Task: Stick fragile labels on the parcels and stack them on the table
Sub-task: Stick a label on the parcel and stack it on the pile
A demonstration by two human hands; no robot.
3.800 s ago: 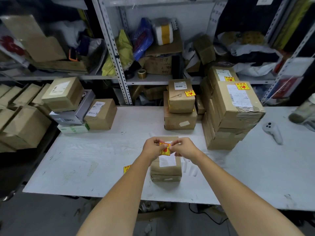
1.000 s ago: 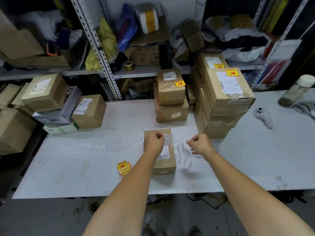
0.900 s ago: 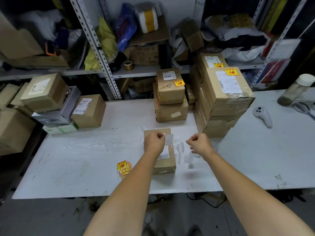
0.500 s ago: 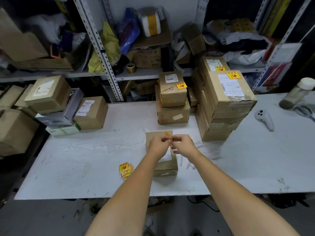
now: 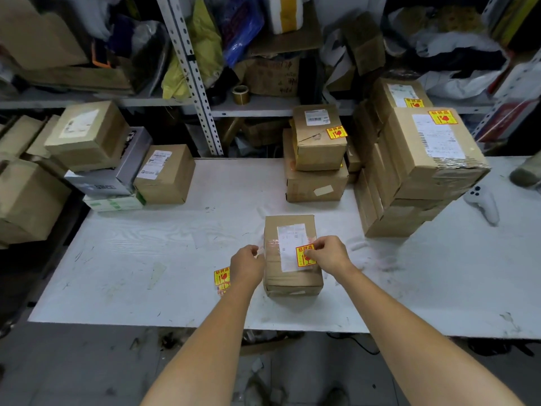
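Your right hand [image 5: 328,256]: It pinches the right edge of the fragile label [image 5: 306,254] and holds it down on the parcel [image 5: 292,276].
Your left hand [image 5: 247,265]: Half a second ago it held the label too. Now it has let go and sits curled at the parcel's left edge. You cannot tell if it holds anything.
Fragile label: It was up in the air between both hands. Now it lies on the corner of the parcel's white paper.
Parcel: It lies flat near the front of the table [image 5: 146,259], same spot as before.
Spare labels [image 5: 222,278]: A small pile just left of your left wrist.
Stacks: Two labelled piles [image 5: 316,159] [image 5: 424,171] stand behind the parcel, as before.
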